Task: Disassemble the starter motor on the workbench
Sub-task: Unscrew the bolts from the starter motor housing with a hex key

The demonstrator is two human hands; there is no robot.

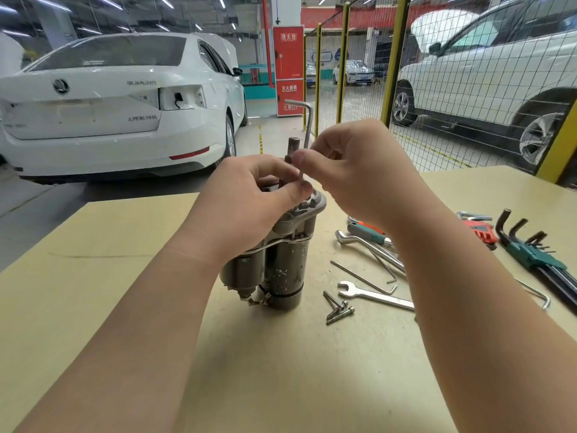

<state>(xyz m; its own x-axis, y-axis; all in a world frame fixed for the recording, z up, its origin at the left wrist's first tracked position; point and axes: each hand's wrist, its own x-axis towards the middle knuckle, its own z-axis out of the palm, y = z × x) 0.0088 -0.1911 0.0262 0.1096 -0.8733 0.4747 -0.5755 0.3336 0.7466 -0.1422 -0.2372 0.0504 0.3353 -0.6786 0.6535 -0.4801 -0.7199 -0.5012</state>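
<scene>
The motor stands upright on the counter. Left grip holds its top. Right grip pinches the hex key.

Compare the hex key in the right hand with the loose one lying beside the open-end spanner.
The held hex key stands upright, short arm on top; the loose hex key lies flat on the workbench. The right hand pinches the held one; no hand is on the loose one. Both are L-shaped bare metal.

Bare left hand, bare right hand, bare forearms, short nails
</scene>
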